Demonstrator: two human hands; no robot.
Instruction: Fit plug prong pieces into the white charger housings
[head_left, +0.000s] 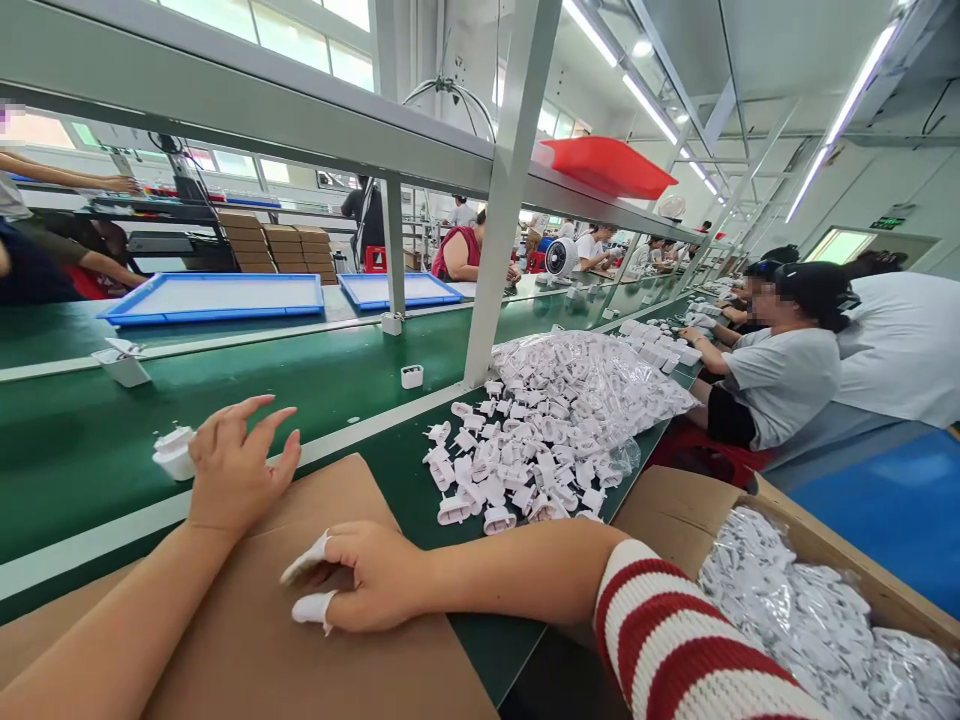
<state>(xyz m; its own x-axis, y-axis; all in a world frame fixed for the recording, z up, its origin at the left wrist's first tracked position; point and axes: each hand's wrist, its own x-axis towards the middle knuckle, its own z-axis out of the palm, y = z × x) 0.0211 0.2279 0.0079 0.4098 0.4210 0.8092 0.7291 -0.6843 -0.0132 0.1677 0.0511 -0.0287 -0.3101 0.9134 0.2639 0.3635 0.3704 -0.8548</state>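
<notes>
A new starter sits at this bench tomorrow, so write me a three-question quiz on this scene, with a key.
1. True or false: the thumb of the right hand wears a white cover.

2. Which of these is nearest the left hand?
a) the fan
b) the white plug on the belt
c) the box at lower right

3. Fill in the blank: below the right hand lies a sheet of brown ____.

Key: 1. True. 2. b. 3. Cardboard.
</notes>
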